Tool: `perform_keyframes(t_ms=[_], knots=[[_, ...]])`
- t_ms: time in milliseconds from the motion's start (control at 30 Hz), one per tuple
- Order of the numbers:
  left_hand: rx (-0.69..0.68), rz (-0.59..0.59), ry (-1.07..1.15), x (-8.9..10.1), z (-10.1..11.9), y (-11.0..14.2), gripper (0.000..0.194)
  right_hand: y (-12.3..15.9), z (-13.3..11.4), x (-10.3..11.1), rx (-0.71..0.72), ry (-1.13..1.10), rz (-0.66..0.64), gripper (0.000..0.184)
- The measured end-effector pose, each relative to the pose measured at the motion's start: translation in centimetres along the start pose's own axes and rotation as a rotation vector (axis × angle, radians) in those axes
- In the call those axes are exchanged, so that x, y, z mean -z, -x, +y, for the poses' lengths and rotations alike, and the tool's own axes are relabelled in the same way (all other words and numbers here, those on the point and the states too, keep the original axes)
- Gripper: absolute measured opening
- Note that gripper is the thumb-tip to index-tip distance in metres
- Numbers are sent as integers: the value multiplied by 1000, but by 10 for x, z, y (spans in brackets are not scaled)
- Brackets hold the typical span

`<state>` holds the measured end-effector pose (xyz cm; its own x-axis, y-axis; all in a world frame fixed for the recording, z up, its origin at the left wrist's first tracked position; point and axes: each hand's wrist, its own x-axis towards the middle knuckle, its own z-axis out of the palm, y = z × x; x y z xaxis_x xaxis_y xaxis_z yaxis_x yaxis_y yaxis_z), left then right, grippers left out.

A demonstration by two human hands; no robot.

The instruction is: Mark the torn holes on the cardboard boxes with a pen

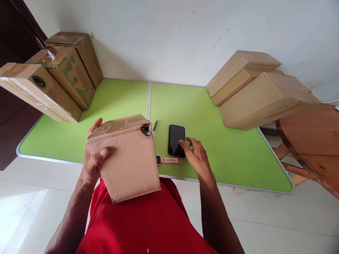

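Note:
My left hand (94, 158) grips a cardboard box (129, 162) by its left side, thumb on the near face and fingers behind. The box is tilted above the table's front edge, and its top right corner has a dark, ragged hole (146, 129). My right hand (196, 154) is at the right edge of a black smartphone (177, 139), fingers apart, thumb over the screen; whether it touches cannot be told. The phone lies flat with its screen dark. Just below it is a pink-strapped smartwatch (169, 160), partly behind the box. A dark pen (155, 125) lies beside the box's corner.
Several cardboard boxes (63, 67) stand at the table's left end, one with a dark hole. More plain boxes (259, 95) lean together at the right end. A wall backs the green table (233, 158). A round wooden stool or table (315, 137) stands at far right.

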<state>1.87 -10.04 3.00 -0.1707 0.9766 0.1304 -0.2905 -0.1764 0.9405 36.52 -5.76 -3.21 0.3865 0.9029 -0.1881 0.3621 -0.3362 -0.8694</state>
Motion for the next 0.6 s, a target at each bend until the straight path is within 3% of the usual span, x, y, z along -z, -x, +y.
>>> perform_keyframes(t_ms=[133,267,333,400,500,600], knots=[[-29,-3,-20,-7,6,-2,87,23,-34,4,109,-41,-70,92],[-30,-51,-51,-18,9,-6,93,55,-73,-3,306,-355,-503,95],[-63,-54,-96,-26,10,-8,97,68,-86,-15,368,-394,-600,93],[-132,-21,-191,-35,11,-9,98,77,-90,-30,407,-322,-495,82],[-319,124,-401,-51,10,-10,99,85,-87,-50,521,-200,-222,74],[-544,279,-581,-65,10,-14,107,90,-82,-69,734,-93,-182,101]])
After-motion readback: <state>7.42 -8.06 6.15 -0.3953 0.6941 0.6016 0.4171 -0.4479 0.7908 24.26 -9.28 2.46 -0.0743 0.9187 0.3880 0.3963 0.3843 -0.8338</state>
